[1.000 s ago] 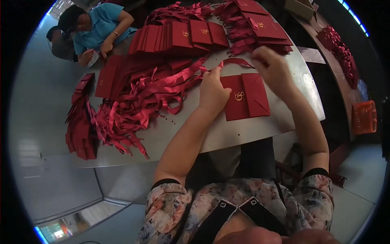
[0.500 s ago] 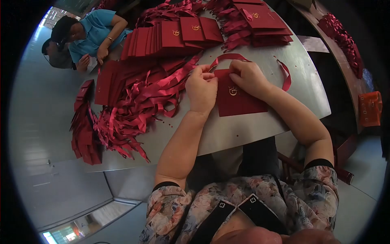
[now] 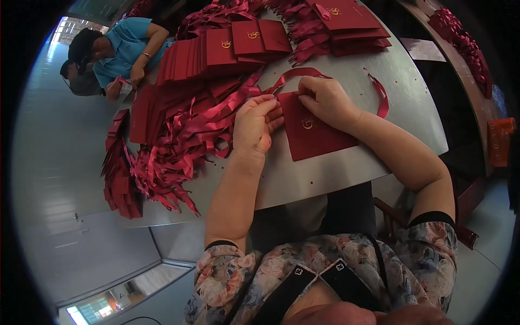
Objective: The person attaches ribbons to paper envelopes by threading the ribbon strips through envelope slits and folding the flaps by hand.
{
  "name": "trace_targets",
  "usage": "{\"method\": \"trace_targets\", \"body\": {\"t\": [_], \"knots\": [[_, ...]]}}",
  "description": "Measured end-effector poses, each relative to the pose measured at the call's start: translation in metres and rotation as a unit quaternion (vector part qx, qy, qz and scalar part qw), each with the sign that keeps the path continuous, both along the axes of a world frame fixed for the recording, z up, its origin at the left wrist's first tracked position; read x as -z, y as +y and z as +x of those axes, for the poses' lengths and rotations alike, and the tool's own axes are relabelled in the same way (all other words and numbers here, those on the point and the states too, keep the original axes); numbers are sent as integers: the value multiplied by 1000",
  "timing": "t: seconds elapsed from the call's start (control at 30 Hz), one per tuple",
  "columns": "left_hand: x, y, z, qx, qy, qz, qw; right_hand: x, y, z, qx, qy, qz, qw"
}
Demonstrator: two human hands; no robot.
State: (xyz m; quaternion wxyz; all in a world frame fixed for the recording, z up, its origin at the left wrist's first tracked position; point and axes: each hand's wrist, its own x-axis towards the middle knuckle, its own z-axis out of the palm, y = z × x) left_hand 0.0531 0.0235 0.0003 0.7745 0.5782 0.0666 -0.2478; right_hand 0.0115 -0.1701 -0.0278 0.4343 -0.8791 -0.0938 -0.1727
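Observation:
A dark red folded pouch (image 3: 314, 132) with a gold emblem lies flat on the metal table, between my hands. At its upper left corner, my left hand (image 3: 255, 122) pinches a red ribbon (image 3: 290, 73) between thumb and forefinger, the other fingers loosely curled. My right hand (image 3: 330, 103) holds the pouch's top edge with thumb and curled fingers. The ribbon arches behind the pouch to my right hand. A second stretch of ribbon (image 3: 381, 96) curves on the table right of my right hand; whether the two join is hidden.
A heap of red ribbons (image 3: 173, 157) lies left on the table (image 3: 292, 192). Rows of red pouches (image 3: 216, 51) stand behind it, and a stack of pouches (image 3: 352, 24) lies at the back right. A co-worker in a blue shirt (image 3: 127, 46) sits at the far left. An orange bag (image 3: 500, 142) is far right.
My right hand has come down from the pouch's right side onto its top edge. The pouch's folded flap no longer shows. My left hand has moved left and pinches the ribbon.

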Motion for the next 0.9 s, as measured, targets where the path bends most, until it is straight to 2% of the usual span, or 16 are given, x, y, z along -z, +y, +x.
{"method": "trace_targets", "body": {"t": [0.07,0.37,0.57,0.9], "knots": [[3,0,0,-3,34,1,999,-1,0,0,-2,3,7,1000],[-3,-13,-21,-73,32,-45,996,-2,-2,1,27,18,40,999],[12,-10,-12,0,59,-30,998,1,-2,2,32,16,45,998],[0,-11,-14,18,122,-17,992,-3,1,-1,10,-38,30,999]]}}
